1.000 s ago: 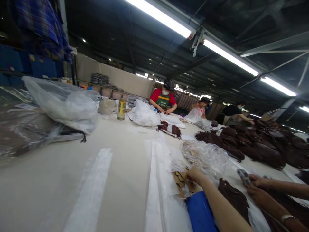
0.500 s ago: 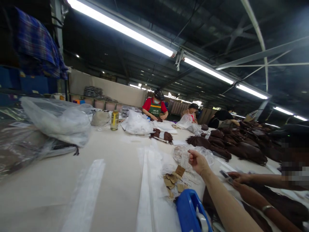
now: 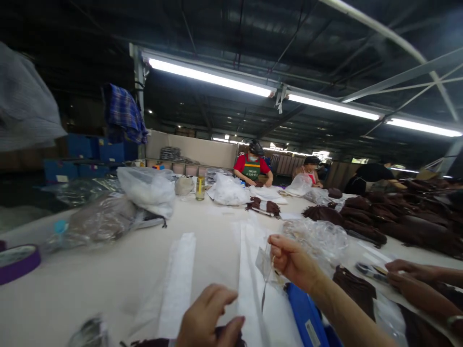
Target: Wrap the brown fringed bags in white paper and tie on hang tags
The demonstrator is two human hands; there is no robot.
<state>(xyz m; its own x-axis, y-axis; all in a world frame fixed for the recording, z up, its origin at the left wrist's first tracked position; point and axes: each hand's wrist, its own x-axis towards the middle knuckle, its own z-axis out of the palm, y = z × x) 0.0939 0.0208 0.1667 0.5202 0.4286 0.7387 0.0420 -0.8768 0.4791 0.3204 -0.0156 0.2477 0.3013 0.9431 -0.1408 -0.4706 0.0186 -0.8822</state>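
My right hand (image 3: 293, 262) is raised above the table and pinches a small clear plastic packet (image 3: 265, 264), from which a thin string hangs down. Low in the view, my left hand (image 3: 209, 318) has its fingers curled, thumb close to the fingertips, over a dark brown fabric piece (image 3: 144, 342) at the bottom edge. Whether it grips the fabric is unclear. A blue plastic object (image 3: 306, 315) lies just under my right forearm. Long white strips (image 3: 179, 282) lie flat on the pale table (image 3: 90, 289) ahead of my left hand.
A co-worker's hands (image 3: 412, 275) work at the right beside brown fabric (image 3: 352, 288). Crumpled clear plastic (image 3: 318, 236) and heaps of brown pieces (image 3: 379, 221) fill the right side. Filled plastic bags (image 3: 144, 190), purple tape (image 3: 16, 260) and a bottle (image 3: 199, 188) stand left. Other people work at the far end.
The view has swung left and down. My right hand has lifted from the brown tags with the small clear packet in it. My left hand has come into view at the bottom.
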